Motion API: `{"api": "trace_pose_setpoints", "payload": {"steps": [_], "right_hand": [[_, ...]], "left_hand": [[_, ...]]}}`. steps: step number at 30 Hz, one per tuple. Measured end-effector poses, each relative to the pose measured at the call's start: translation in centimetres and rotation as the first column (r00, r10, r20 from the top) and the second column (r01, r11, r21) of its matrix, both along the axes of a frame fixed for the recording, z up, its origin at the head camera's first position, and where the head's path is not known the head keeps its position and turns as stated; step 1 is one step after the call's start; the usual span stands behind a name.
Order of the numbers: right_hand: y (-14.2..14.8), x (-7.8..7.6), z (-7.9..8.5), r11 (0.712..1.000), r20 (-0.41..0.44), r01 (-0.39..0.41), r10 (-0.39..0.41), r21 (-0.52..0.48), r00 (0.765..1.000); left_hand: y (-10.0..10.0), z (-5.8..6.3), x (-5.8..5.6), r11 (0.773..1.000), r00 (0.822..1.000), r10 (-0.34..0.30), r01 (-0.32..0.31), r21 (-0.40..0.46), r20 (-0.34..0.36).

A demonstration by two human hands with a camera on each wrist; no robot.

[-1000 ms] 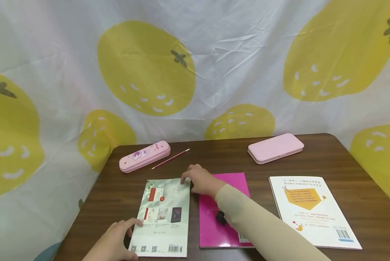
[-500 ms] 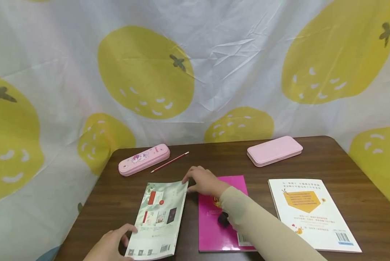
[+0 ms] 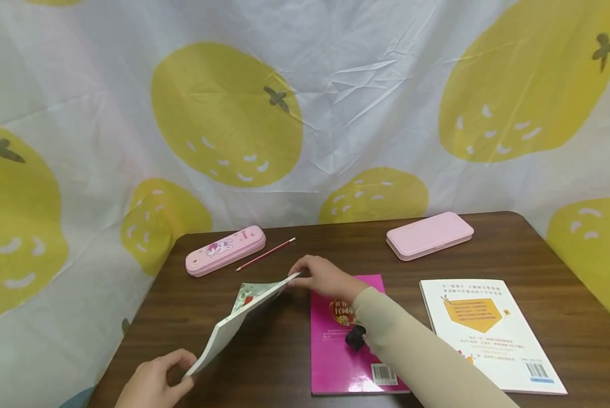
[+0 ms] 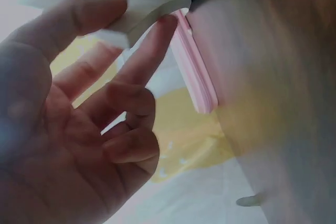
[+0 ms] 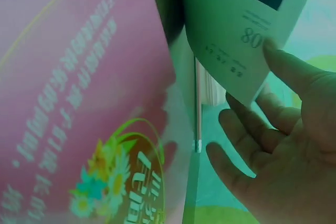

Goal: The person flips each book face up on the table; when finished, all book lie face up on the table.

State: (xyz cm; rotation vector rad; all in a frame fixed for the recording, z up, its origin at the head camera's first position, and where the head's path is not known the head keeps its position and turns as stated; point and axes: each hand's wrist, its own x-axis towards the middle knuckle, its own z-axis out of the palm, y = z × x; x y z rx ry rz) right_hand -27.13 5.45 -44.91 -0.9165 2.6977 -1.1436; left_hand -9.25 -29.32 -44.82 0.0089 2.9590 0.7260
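A thin book with a pale green cover stands tilted over the table, its right side raised and its underside facing right. My left hand pinches its near end between thumb and fingers. At the far right corner my right hand grips it, thumb on the printed cover in the right wrist view. The left wrist view has the book's corner between thumb and fingertips, the other fingers curled below. A magenta book lies flat under my right forearm, partly covered by it.
On the dark wooden table, a pink rabbit pencil case and a red pencil lie at the back left. A plain pink case sits at the back right. A white book lies at the right, and a lemon-print curtain hangs behind.
The pale green book was flat on the table; its right side has been lifted and turned up. My right hand has risen with it, and my left hand has shifted slightly left and down.
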Motion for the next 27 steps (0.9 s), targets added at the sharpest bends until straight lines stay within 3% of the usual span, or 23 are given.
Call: {"api": "trace_pose_setpoints", "payload": {"steps": [2, 4, 7, 9, 12, 18, 20, 23, 27], "right_hand": [[0.1, -0.1, 0.1, 0.999, 0.016, 0.007, -0.006, -0.051, 1.000], [0.2, -0.1, 0.3, 0.996, 0.015, 0.007, -0.006, -0.085, 1.000], [0.3, -0.1, 0.6, 0.992, 0.028, 0.008, -0.004, -0.125, 1.000], [0.3, -0.2, 0.8, 0.990, 0.028, 0.012, -0.008, -0.144, 1.000], [0.3, -0.2, 1.2, 0.983, 0.042, 0.029, -0.021, -0.184, 0.999], [0.1, -0.3, 1.9, 0.950, 0.090, 0.041, -0.014, -0.309, 0.996], [0.0, -0.3, 2.0, 0.939, 0.108, 0.045, -0.009, -0.341, 0.994], [-0.2, -0.1, 2.1, 0.934, 0.125, 0.057, -0.013, -0.353, 0.992], [-0.4, 0.3, 2.1, 0.947, 0.144, 0.078, -0.034, -0.312, 0.989]], "left_hand": [[0.2, 0.4, 0.0, 0.998, 0.997, 0.053, -0.055, -0.041, -0.051], [0.1, 0.6, 0.0, 0.996, 0.988, 0.062, -0.071, -0.061, -0.139], [0.0, 0.7, 0.1, 0.994, 0.952, 0.068, -0.091, -0.065, -0.297], [0.2, 0.8, 0.2, 0.990, 0.924, 0.120, -0.136, -0.020, -0.362], [0.7, 1.1, 0.3, 0.977, 0.869, 0.212, -0.195, 0.085, -0.446], [1.6, 1.5, 0.1, 0.932, 0.705, 0.357, -0.230, 0.279, -0.612], [1.9, 1.7, 0.0, 0.920, 0.668, 0.387, -0.238, 0.310, -0.635], [2.2, 2.0, 0.0, 0.900, 0.650, 0.432, -0.272, 0.340, -0.625], [2.3, 2.4, 0.0, 0.862, 0.668, 0.506, -0.370, 0.347, -0.545]]}}
